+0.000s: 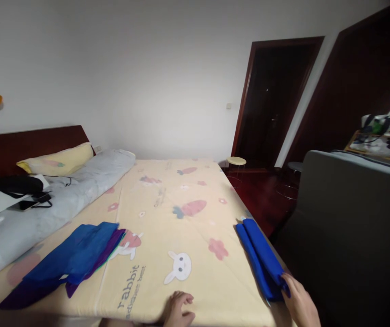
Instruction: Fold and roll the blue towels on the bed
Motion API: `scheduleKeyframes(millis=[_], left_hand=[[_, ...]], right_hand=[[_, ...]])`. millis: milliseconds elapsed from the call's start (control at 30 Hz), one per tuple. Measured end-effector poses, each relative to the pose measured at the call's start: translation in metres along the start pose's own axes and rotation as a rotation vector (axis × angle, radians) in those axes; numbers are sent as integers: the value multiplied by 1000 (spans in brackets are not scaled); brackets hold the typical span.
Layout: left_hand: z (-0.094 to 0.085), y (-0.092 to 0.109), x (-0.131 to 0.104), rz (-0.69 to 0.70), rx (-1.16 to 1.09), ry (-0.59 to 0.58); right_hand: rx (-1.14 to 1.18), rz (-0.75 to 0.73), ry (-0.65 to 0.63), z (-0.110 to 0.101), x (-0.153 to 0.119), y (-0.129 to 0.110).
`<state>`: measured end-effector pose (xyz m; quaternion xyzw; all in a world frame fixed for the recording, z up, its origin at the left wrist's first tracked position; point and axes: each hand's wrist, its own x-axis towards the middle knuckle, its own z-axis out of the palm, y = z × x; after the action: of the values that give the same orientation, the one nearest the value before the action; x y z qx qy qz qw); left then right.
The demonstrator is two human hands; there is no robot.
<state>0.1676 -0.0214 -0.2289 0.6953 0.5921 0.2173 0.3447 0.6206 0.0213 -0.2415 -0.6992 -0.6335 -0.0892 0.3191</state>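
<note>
Pale walls (167,81) and a dark door (273,100) stand beyond a bed (211,290) covered in a cream print. Along its right edge, close to the near right corner, lies the blue cloth (264,252), in a long, narrow bundle. The person's right hand (298,297) grips its near end, fingers closed round the fabric. The left hand (179,311) is at the near edge, thumb and fingers curved apart, holding nothing. Folding of the blue cloth seems mostly done, though its long layers do not lie quite together; the blue and purple pile (82,247) toward the near left corner looks flat but loosely laid, its edges uneven, so less finished. Large letters (128,287) near the pile read "rabbit"; of the smaller line beside them, only "best" is clear. No brand can be read.
</note>
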Motion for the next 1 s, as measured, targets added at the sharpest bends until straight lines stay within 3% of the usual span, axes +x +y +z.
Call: scheduleKeyframes(millis=[167,267,400,533,667,1000], left_hand=[[2,-3,1,3,2,-4],[1,-3,1,12,2,-4],[2,-5,1,20,-4,15],[5,-9,2,38,1,28],[7,-12,3,47,-1,19],[18,-30,9,39,21,18]], right_hand=[[-70,65,-71,-7,-1,-9],[-76,187,-117,-14,0,-20],[-88,388,-102,-22,13,-52],[-115,405,-185,-8,23,-73],[-99,441,-290,14,16,-65],[-118,455,-286,33,1,-41]])
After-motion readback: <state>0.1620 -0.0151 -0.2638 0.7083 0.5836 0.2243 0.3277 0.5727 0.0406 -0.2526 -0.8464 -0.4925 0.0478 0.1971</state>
